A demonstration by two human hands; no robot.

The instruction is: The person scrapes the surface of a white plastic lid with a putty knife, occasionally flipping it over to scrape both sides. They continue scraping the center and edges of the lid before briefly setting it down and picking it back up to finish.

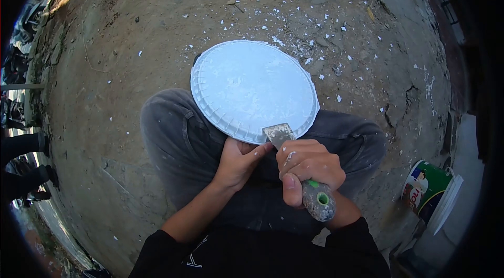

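Note:
A round white bucket lid (257,86) with a ribbed rim rests tilted over my crossed legs. Its top carries pale, patchy paint marks. My left hand (239,160) grips the near edge of the lid, the thumb along the rim and the other fingers hidden beneath. In my right hand (310,168) is a scraper (279,132), its grey handle smeared with paint and marked with green. The flat metal blade lies over the near rim of the lid, close to my left thumb.
White paint flakes (310,47) are scattered over the dirt ground beyond the lid. To the right lies a green paint bucket (428,189), near a wall. At the left edge stand a person's dark-clothed legs (26,160), with parked motorbikes behind.

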